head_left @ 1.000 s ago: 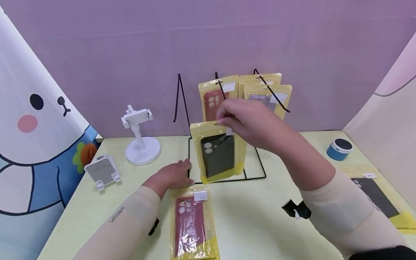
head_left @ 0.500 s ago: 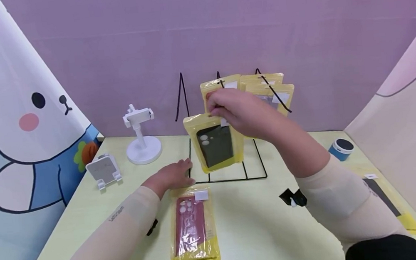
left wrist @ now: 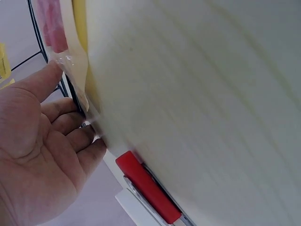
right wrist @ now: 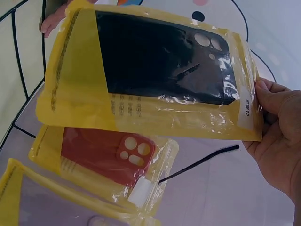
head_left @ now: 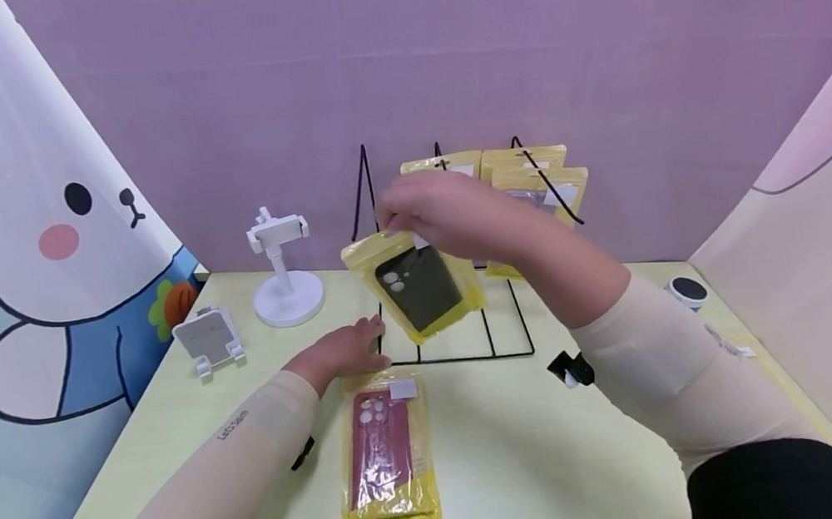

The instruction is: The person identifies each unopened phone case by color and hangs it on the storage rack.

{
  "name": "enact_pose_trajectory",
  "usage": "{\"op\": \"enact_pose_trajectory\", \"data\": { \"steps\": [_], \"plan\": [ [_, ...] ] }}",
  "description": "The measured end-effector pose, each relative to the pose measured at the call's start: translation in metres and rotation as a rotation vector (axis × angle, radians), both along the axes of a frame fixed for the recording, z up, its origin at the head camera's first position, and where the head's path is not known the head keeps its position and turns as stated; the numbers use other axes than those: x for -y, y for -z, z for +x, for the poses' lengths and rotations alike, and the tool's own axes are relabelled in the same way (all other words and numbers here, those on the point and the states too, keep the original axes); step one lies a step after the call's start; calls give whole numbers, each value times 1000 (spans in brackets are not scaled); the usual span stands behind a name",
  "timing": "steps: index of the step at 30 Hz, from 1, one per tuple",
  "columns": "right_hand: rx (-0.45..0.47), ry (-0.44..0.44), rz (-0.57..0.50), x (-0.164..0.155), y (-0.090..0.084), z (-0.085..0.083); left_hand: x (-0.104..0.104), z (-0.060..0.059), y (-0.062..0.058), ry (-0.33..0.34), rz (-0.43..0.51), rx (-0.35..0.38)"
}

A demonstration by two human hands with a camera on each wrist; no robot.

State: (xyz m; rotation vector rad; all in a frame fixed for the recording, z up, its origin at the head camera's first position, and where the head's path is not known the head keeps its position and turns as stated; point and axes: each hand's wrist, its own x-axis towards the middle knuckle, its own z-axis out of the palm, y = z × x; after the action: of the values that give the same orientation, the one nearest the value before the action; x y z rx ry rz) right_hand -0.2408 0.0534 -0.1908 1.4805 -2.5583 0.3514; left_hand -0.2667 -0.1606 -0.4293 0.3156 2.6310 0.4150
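My right hand [head_left: 441, 211] pinches the top edge of a clear and yellow zip pouch [head_left: 419, 288] with a black phone case in it. The pouch hangs tilted in front of the left part of a black wire display rack [head_left: 471, 359]. At that rack's lower left corner, my left hand [head_left: 345, 351] rests with its fingertips at the base wire. In the left wrist view, its thumb lies by the top of a pouch with a pinkish-red phone case [head_left: 382, 455], flat on the table. A pouch with a red phone case [right wrist: 108, 150] hangs behind the held pouch.
More pouches [head_left: 560, 195] hang on the right hook. The left hook [head_left: 357, 198] sticks out bare. At left stand a white phone holder [head_left: 287, 297] and a small folding stand [head_left: 209, 342]. A blue and white round container [head_left: 687, 292] is at right, partly behind my arm.
My right hand has moved left with the black-case pouch, from before the middle hook toward the left hook. The pouch has risen slightly and tilted. My left hand has stayed at the rack's corner.
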Motion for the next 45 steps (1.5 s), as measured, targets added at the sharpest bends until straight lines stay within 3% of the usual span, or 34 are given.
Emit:
{"op": "enact_pose_trajectory", "data": {
  "steps": [17, 29, 45],
  "plan": [
    [29, -7, 104, 33, 1, -16, 1, 0, 1, -6, 26, 2],
    [22, -34, 85, 42, 2, -20, 0, -2, 3, -36, 15, 19],
    [77, 92, 151, 45, 0, -45, 2, -3, 8, 9, 8, -16]
  ]
}}
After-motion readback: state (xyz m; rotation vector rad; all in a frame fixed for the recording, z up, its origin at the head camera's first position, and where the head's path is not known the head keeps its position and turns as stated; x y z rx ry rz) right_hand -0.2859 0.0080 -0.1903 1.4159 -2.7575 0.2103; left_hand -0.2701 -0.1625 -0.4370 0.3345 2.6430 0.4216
